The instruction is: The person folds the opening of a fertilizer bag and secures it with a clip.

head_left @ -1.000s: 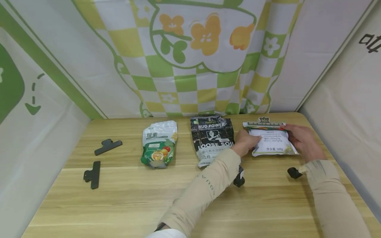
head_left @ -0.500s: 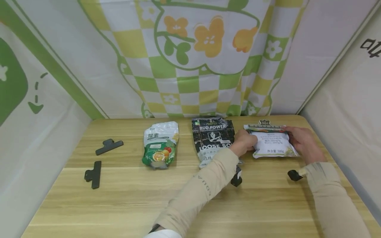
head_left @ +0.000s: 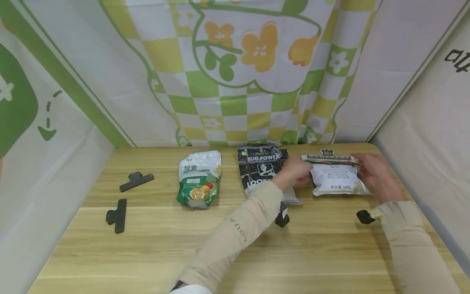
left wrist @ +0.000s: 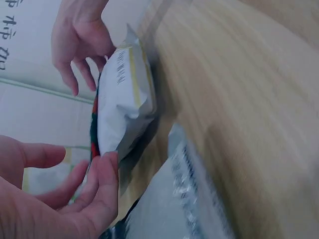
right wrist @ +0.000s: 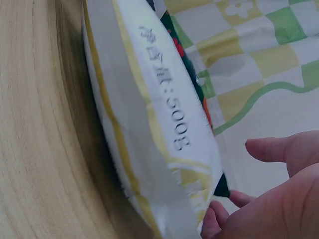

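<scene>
A white fertilizer bag [head_left: 335,179], printed 500g, lies at the right of the table in the head view. Its top is folded over, with a piano-key patterned clip [head_left: 328,157] along the fold. My left hand [head_left: 291,171] is beside the bag's left end, over the black BUD POWER bag [head_left: 257,165]; in the left wrist view its thumb stands apart from its fingers [left wrist: 102,186], which are by the bag's end. My right hand [head_left: 374,173] is at the bag's right end. The right wrist view shows its thumb raised and its fingertips [right wrist: 214,216] touching the bag's corner.
A green and white bag [head_left: 199,179] lies left of the black one. Two black clips, one angled [head_left: 136,181] and one upright [head_left: 119,216], lie on the table's [head_left: 147,253] left side. A checkered curtain [head_left: 235,106] hangs behind the table.
My left hand has moved left, away from the white bag, and now covers part of the black bag. My right hand has stayed by the right end with its fingers loosened. The clip stays on the fold.
</scene>
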### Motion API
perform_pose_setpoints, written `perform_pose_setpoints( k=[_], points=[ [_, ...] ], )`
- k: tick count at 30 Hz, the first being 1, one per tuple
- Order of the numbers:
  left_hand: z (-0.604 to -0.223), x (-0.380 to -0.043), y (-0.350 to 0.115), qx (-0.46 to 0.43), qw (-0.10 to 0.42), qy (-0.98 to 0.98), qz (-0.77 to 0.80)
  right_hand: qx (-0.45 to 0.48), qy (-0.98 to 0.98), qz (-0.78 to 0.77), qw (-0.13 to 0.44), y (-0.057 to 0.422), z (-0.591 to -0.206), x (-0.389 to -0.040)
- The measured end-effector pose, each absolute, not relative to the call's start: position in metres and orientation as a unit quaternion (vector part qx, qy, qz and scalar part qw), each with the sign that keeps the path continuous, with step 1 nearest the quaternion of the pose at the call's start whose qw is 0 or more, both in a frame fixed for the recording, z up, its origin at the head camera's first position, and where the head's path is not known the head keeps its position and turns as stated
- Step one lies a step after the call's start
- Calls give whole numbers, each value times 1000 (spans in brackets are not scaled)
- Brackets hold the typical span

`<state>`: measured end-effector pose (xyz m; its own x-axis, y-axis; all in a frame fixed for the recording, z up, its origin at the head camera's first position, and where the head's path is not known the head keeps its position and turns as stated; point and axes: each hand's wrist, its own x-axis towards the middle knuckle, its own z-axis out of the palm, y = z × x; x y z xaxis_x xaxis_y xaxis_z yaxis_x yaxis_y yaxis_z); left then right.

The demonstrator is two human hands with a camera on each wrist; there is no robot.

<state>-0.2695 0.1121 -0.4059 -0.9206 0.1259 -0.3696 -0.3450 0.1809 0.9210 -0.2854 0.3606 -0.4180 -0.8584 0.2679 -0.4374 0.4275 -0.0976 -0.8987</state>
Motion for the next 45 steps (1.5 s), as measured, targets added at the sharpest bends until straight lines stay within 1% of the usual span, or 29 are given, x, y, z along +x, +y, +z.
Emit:
perform_pose_setpoints(
  k=[5, 9, 14, 20, 26, 30, 35, 38, 43, 45],
  points=[
    [-396, -277, 92, -36, 197, 741, 641, 234, 735, -635, 44, 353, -411, -281],
    [-385, -284, 68, -1, 203, 739, 643, 198, 760, -616, 57, 345, -403, -275],
    [-379, -290, 36, 37, 208, 755, 621, 177, 768, -613, 56, 333, -395, -269],
    [-386, -291, 5, 44, 178, 783, 594, 134, 778, -613, 43, 315, -391, -265],
    [-392, -288, -20, 44, 126, 821, 554, 73, 789, -608, 47, 292, -392, -260],
    [-391, -283, -36, 25, 100, 842, 529, 47, 796, -599, 72, 273, -393, -257],
    [-394, -275, -51, -1, 100, 842, 531, 14, 797, -596, 99, 257, -399, -252],
    [-402, -270, -56, -15, 89, 850, 519, -5, 788, -605, 114, 251, -405, -251],
    [-420, -261, -57, -38, 49, 866, 496, -29, 790, -590, 161, 242, -414, -249],
    [-426, -256, -57, -42, 40, 868, 494, -38, 794, -582, 173, 239, -417, -248]
  ],
)
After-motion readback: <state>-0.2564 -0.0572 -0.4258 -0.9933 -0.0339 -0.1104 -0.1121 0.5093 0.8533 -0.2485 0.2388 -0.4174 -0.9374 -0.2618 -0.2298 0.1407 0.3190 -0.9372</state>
